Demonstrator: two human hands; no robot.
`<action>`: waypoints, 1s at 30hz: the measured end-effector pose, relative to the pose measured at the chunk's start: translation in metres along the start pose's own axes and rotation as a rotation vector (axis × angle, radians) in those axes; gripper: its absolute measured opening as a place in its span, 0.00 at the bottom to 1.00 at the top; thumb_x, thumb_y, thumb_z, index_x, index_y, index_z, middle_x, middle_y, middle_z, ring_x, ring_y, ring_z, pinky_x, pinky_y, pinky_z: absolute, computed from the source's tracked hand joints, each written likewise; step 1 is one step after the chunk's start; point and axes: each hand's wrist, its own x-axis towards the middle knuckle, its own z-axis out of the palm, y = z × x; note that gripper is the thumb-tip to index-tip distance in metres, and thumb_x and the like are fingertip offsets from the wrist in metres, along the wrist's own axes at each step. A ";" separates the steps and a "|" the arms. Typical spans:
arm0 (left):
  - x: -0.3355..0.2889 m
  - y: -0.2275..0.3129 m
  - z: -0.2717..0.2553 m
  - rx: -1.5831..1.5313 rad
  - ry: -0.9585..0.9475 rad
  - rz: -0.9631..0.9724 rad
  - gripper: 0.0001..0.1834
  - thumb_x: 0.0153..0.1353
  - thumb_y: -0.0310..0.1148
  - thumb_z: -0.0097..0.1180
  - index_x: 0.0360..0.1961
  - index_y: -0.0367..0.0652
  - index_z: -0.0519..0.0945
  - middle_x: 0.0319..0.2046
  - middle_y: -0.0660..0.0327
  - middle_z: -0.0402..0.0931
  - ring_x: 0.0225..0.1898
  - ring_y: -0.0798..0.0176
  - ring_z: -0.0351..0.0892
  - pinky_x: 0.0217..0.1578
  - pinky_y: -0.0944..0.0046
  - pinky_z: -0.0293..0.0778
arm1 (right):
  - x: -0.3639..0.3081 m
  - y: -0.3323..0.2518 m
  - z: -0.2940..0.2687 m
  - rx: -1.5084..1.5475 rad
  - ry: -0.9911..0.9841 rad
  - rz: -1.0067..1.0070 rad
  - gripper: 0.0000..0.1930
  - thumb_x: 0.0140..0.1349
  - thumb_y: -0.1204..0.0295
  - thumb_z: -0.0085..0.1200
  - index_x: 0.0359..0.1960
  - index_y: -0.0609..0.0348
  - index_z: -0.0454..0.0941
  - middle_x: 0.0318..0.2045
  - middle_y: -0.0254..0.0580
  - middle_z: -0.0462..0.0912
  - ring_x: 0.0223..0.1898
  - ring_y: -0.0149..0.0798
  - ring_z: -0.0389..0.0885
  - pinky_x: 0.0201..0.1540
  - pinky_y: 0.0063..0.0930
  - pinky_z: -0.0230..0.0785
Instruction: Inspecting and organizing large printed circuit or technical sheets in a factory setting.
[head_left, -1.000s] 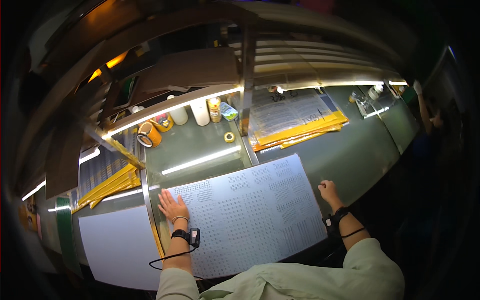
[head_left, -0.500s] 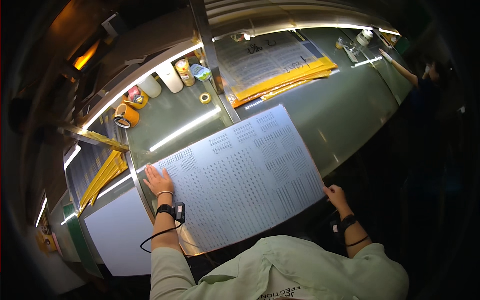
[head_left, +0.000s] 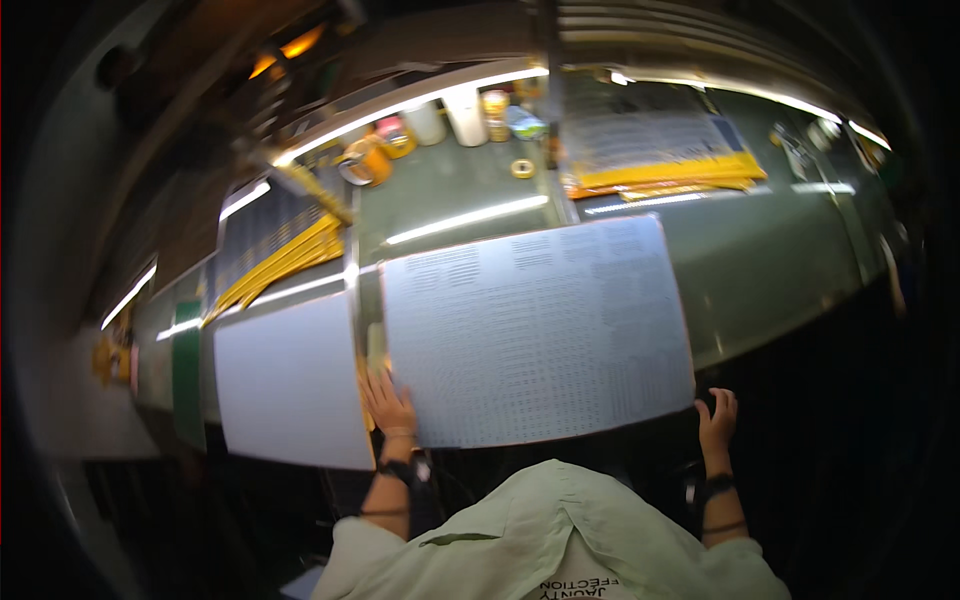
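A large pale-blue panel [head_left: 540, 340] with rows of small dark marks and a thin orange edge lies on the grey-green bench in front of me. My left hand [head_left: 388, 405] is at the lower part of its left edge, fingers stretched out and spread, slightly blurred. Close to the panel's near right corner is my right hand [head_left: 717, 420]. Its thumb and fingers are bent but apart, and nothing shows between them. A plain white sheet [head_left: 288, 385] lies left of the panel, with a narrow tan strip between the two.
Behind the panel sit a small tape roll [head_left: 521, 168], an orange tape roll [head_left: 366, 162] and a white cylinder [head_left: 464, 115]. Yellow-edged dark films [head_left: 655, 150] lie at the back right, others [head_left: 280, 255] at the left. A green strip [head_left: 187, 370] is farther left. Another person's arm [head_left: 893, 275] shows far right.
The view has turned, so the bench appears shifted and more level. My left hand has slid from the panel's far left corner toward me. My right hand has let go of the right edge.
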 end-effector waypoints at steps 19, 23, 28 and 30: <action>-0.034 0.035 -0.171 -1.474 0.437 -0.661 0.10 0.60 0.32 0.45 0.28 0.37 0.73 0.22 0.61 0.73 0.26 0.67 0.74 0.26 0.71 0.70 | 0.057 -0.186 -0.079 -0.058 -0.163 -1.098 0.15 0.50 0.79 0.43 0.39 0.55 0.76 0.37 0.49 0.77 0.38 0.49 0.77 0.38 0.34 0.72; -0.075 0.018 -0.149 -1.639 -0.151 -0.639 0.17 0.63 0.39 0.39 0.40 0.34 0.70 0.34 0.55 0.75 0.35 0.61 0.76 0.38 0.65 0.72 | 0.142 -0.278 -0.208 -0.001 -0.409 -1.084 0.13 0.47 0.76 0.56 0.36 0.64 0.75 0.33 0.47 0.78 0.34 0.40 0.78 0.38 0.29 0.70; -0.151 0.124 -0.034 -2.443 -0.494 -0.877 0.32 0.59 0.51 0.43 0.58 0.45 0.53 0.58 0.57 0.56 0.57 0.59 0.59 0.52 0.55 0.63 | 0.243 -0.289 -0.200 -0.085 -0.520 -0.840 0.20 0.41 0.68 0.64 0.35 0.65 0.73 0.31 0.40 0.75 0.33 0.34 0.74 0.38 0.25 0.67; -0.142 0.150 -0.038 -2.715 -0.629 -0.705 0.34 0.56 0.52 0.47 0.59 0.49 0.52 0.60 0.59 0.51 0.61 0.58 0.52 0.55 0.50 0.58 | 0.278 -0.287 -0.152 -0.127 -0.607 -0.857 0.20 0.41 0.68 0.64 0.35 0.66 0.73 0.30 0.38 0.75 0.32 0.33 0.74 0.37 0.25 0.67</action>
